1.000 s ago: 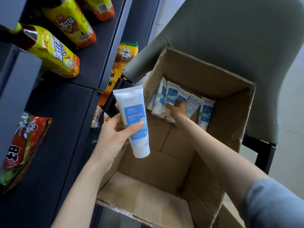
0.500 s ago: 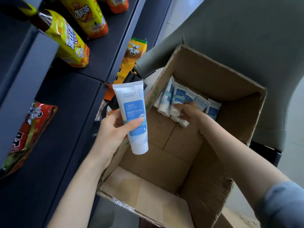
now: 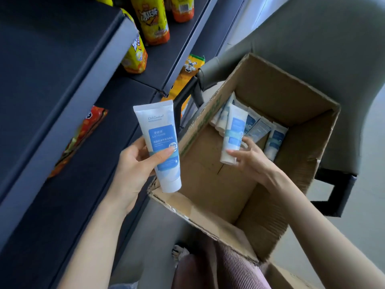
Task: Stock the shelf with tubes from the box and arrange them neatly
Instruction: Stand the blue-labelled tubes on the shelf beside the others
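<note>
White-and-blue plastic marks the goods here: one white-and-blue tube (image 3: pixel 160 142) is held cap-down in the left hand (image 3: pixel 135 163), thumb laid across the label and fingers curled behind, just over the near left corner of the cardboard box (image 3: pixel 270 84). Deeper inside, the right hand (image 3: pixel 252 161) pinches a second tube (image 3: pixel 232 134) near its cap end, fingers curled round it, the crimped end tilted up toward the far wall; whether it has left the box floor I cannot tell. The remaining tubes (image 3: pixel 258 130) lean in a row against that far wall, just beside it. Along the left runs the dark shelf (image 3: pixel 52 65), carrying yellow drink bottles (image 3: pixel 153 21) at its far end and a red snack packet (image 3: pixel 81 138) nearer; no tube shows on it. A grey chair (image 3: pixel 312 38) stands behind the box. This looks like the gathering step, with placing not yet begun. Next, the right hand probably needs to lift its tube clear of the box wall without toppling the neighbours; then both tubes go left to a bare stretch of shelf, stood on their caps, labels outward.
</note>
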Tool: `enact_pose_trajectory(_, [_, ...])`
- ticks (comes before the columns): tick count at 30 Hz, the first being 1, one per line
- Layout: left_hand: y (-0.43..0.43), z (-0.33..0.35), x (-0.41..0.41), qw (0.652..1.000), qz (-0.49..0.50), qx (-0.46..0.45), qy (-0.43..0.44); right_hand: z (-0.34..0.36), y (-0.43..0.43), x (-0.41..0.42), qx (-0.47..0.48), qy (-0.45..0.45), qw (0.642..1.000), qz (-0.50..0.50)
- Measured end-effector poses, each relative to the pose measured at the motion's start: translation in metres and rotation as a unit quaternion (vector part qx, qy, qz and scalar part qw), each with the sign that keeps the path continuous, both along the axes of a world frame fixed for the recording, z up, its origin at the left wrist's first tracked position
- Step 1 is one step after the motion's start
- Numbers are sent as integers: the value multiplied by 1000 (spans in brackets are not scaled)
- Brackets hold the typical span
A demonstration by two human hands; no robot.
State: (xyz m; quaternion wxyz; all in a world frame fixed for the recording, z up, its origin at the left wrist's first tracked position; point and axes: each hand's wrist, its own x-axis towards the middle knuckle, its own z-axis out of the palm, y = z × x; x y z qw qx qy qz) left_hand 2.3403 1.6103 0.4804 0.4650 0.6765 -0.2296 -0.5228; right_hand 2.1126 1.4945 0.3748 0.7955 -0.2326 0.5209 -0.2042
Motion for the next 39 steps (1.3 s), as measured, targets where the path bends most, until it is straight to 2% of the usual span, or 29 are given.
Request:
enact_pose_trajectory(4, [40, 26, 3, 999, 6, -19, -33, 33, 34, 4, -46, -57, 997, 28])
enact_pose_trajectory(17, [170, 166, 23, 980, 43, -149, -127, 189, 132, 58, -201, -141, 961, 123])
enact_pose_trajectory(22, [219, 223, 36, 963, 74, -190, -178, 269, 159, 91, -315, -125, 919, 200])
enact_pose_trajectory(28, [277, 288, 50, 932, 129, -250, -229, 348, 195, 135, -417, -161, 854, 265])
enact_pose_trajectory(39, [381, 379, 69, 879, 215, -336, -260, 459, 269, 198, -535, -225, 752, 313])
